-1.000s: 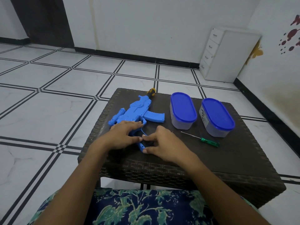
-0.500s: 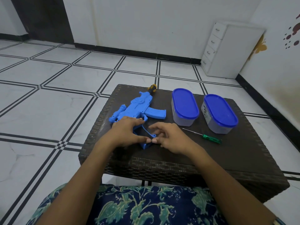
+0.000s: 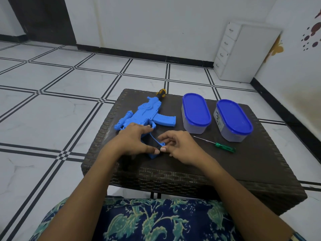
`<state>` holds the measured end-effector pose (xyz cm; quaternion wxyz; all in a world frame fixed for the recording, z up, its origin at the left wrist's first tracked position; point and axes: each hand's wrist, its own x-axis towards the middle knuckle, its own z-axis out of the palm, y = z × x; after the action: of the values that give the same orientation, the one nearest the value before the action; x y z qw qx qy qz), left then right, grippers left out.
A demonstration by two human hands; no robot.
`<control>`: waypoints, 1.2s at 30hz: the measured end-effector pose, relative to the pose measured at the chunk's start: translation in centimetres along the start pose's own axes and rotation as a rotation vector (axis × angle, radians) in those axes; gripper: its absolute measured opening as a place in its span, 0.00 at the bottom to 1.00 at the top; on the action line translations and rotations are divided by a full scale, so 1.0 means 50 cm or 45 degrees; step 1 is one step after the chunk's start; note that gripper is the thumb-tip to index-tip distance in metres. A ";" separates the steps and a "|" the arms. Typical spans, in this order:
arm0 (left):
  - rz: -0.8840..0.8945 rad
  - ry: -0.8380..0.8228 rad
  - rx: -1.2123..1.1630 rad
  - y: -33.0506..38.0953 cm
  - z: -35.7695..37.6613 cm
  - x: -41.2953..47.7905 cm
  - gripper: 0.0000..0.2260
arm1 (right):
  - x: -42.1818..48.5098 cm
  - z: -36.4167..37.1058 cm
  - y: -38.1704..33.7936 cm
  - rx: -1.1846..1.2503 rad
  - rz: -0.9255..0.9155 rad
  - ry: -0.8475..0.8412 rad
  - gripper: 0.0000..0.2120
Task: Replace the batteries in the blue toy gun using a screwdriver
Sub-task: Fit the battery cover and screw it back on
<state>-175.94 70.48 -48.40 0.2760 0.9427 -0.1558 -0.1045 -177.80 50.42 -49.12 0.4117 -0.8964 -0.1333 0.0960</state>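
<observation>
While left fingers (image 3: 145,129) still clasp the blue toy gun (image 3: 149,114), right fingers (image 3: 167,135) have risen, pinching its grip (image 3: 153,156).

Mid-frame, the left hand (image 3: 133,141) is covering the rear of the blue toy gun (image 3: 147,115); the dark part (image 3: 159,145) beside the right hand (image 3: 178,146) is showing too small to identify.
</observation>
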 end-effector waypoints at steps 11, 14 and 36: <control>-0.014 0.108 -0.050 -0.020 0.005 0.001 0.31 | 0.001 -0.070 0.029 -0.394 0.348 0.478 0.03; -0.010 0.135 -0.062 -0.022 0.005 0.006 0.27 | 0.003 -0.071 0.038 -0.503 0.458 0.451 0.01; -0.045 0.122 0.018 -0.030 0.009 0.012 0.27 | 0.020 -0.051 0.040 -0.508 0.512 0.530 0.06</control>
<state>-175.16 71.25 -49.65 0.2747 0.9511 -0.1265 -0.0632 -175.83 47.70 -49.08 0.2194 -0.9679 0.1166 -0.0374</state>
